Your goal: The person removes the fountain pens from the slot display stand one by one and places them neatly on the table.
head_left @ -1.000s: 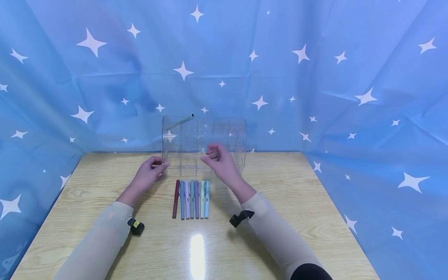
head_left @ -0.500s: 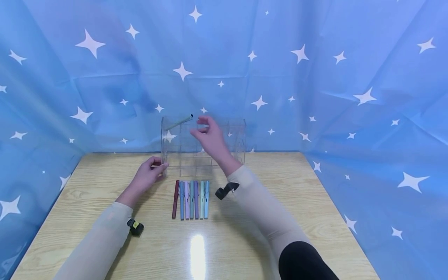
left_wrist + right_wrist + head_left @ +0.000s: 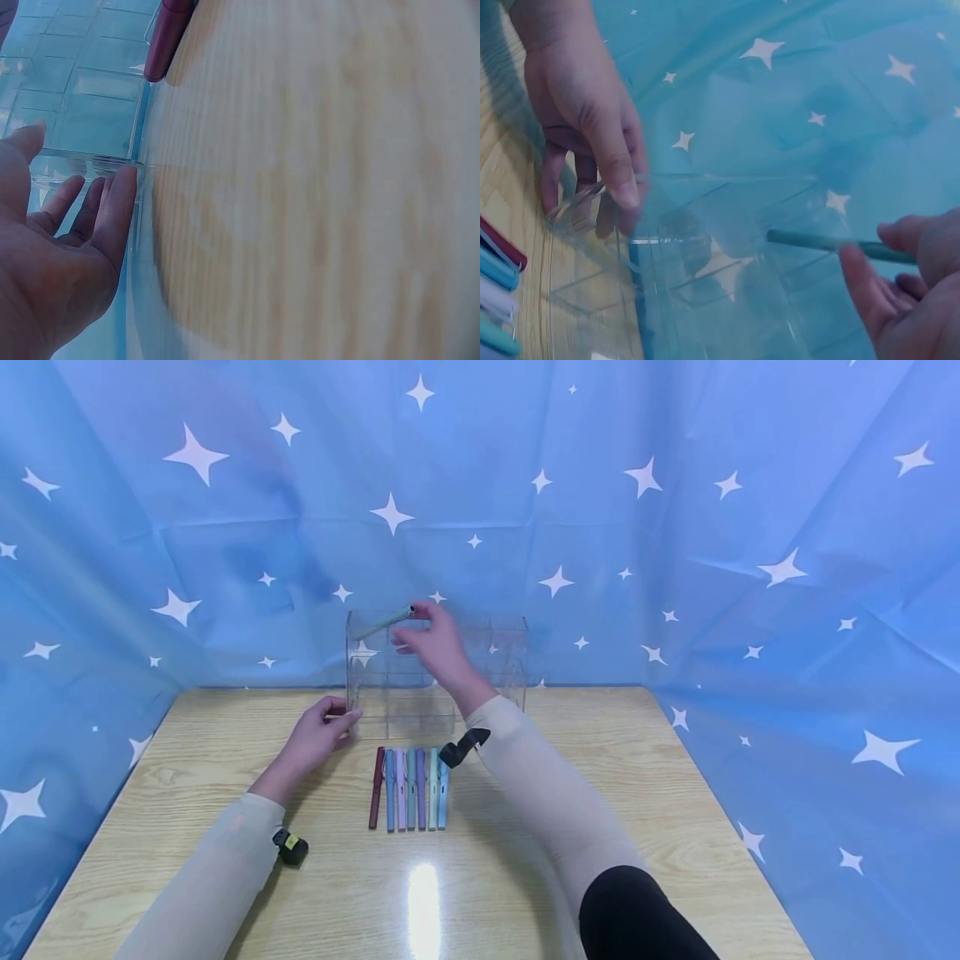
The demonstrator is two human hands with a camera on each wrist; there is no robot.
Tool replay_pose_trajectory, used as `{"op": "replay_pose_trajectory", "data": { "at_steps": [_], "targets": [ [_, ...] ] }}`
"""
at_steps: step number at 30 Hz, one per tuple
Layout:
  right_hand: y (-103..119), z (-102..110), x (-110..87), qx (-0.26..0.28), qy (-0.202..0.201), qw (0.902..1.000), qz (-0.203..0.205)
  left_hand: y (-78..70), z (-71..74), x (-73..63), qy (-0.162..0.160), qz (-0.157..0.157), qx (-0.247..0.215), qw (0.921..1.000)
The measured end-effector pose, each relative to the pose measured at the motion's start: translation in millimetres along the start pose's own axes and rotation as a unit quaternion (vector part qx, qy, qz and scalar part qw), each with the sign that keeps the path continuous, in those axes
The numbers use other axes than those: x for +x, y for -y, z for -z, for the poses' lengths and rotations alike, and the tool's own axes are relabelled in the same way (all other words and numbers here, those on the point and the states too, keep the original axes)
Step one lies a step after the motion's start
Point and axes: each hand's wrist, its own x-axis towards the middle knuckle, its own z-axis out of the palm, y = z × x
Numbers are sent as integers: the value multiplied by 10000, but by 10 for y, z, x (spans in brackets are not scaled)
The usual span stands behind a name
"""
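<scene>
A clear compartmented organizer [image 3: 405,704] stands upright at the table's back edge. At its lower left corner my left hand [image 3: 318,735] grips the side wall, thumb on one side and fingers on the other, as the right wrist view shows too. A green pen [image 3: 385,622] leans diagonally in the organizer's top left part, its dark-ended tip up to the right. My right hand [image 3: 435,643] is at the pen's upper end, thumb and forefinger spread on either side of it. Whether they press on the pen is unclear.
Several pens lie side by side on the wooden table [image 3: 637,793] in front of the organizer, from a dark red pen [image 3: 377,787] to a light blue pen [image 3: 442,797]. Behind hangs a blue curtain [image 3: 480,460] with white stars.
My right hand has risen from the organizer's lower middle and moved left to the green pen. The left hand, the organizer and the pens stay where they were.
</scene>
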Motion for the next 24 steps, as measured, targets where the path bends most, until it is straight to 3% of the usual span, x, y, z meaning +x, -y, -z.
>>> {"op": "replay_pose_trajectory", "data": {
  "at_steps": [10, 24],
  "targets": [
    [-41, -107, 89, 363, 390, 9982, -277, 20, 10, 29, 44, 54, -95, 9999],
    [-58, -277, 144, 83, 196, 9992, -352, 40, 16, 35, -16, -17, 103, 9999]
  ]
}}
